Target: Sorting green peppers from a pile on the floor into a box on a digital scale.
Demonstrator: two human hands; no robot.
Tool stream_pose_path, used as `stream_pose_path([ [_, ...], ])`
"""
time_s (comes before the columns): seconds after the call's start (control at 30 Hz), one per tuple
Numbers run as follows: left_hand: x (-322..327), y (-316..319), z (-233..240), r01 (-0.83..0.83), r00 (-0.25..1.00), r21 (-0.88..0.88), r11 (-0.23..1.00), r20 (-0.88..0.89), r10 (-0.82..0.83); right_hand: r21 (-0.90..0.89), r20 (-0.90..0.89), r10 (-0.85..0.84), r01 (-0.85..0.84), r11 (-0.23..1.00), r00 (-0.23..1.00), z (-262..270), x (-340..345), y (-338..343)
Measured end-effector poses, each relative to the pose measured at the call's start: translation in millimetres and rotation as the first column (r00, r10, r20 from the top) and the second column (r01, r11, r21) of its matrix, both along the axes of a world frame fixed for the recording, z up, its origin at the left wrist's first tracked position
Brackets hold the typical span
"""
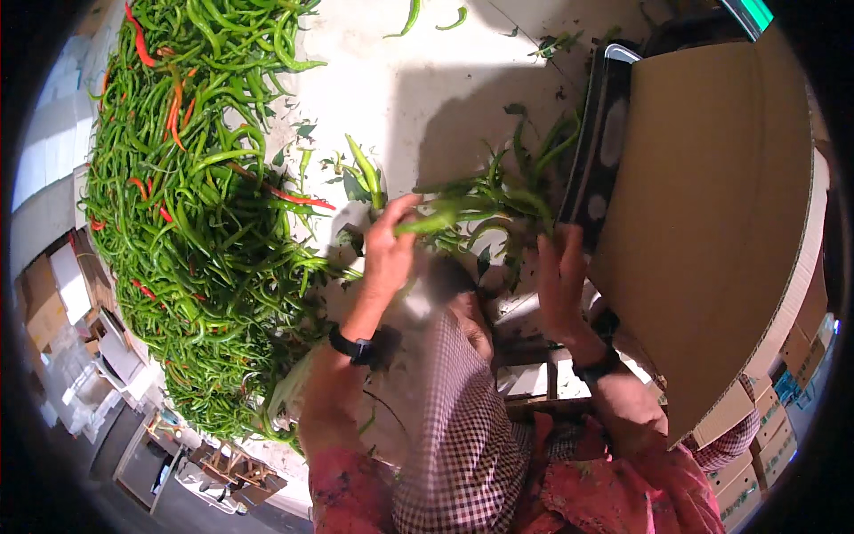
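Note:
My left hand [388, 250] grips a green chili pepper [430, 222], blurred, between thumb and fingers. Across from it, my right hand [559, 280] is in shadow, its fingertips by the near end of other green peppers [527, 200]; whether it holds one is unclear. A loose group of peppers and leaf scraps lies on the pale table [347, 73] between and beyond both hands. Just past my left hand rests a light green pepper [365, 167]. To the left spreads a large heap of green chili peppers [200, 220], with some red ones [177, 107] among them.
A large cardboard sheet or box side [707, 200] stands close at right, beside a dark, light-rimmed object [604, 140]. Checked cloth [460, 414] hangs in front of me. Stacked cartons [767, 427] stand at lower right. Two loose peppers [408, 17] lie at the far side.

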State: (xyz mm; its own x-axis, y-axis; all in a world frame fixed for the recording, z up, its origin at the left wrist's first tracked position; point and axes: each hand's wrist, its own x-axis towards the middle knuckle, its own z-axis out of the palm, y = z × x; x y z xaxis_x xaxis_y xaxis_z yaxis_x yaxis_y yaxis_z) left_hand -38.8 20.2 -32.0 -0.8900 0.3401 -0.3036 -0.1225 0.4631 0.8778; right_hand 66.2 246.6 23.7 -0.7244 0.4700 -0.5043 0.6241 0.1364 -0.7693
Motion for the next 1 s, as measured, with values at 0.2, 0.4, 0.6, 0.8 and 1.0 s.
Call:
stream_pose_path([
  [0.2,8.1,-57.1,-39.8,-0.439,0.89,-0.182,0.88,0.044,0.453,0.321,-0.097,-0.073,0.1,0.942,0.993,-69.2,-57.2,-1.7],
  [0.4,-3.7,-19.5,-57.9,-0.417,0.899,-0.493,0.764,-0.349,0.266,0.595,0.15,-0.167,0.045,0.803,0.974,-124.3,-86.0,17.5],
  [0.6,-12.1,8.9,-46.3,-0.299,0.927,-0.613,0.731,-0.369,0.069,0.53,0.09,0.026,-0.069,0.845,0.996,-129.7,-85.6,38.6],
  [0.8,-4.7,-9.5,-36.4,-0.38,0.887,-0.309,0.872,-0.389,0.249,0.229,0.103,0.141,-0.162,0.96,0.985,-63.4,-76.9,16.6],
  [1.0,5.6,-29.7,-51.8,-0.442,0.88,-0.497,0.747,-0.403,0.252,0.524,-0.065,0.161,-0.104,0.845,0.985,-84.2,-48.0,11.4],
])
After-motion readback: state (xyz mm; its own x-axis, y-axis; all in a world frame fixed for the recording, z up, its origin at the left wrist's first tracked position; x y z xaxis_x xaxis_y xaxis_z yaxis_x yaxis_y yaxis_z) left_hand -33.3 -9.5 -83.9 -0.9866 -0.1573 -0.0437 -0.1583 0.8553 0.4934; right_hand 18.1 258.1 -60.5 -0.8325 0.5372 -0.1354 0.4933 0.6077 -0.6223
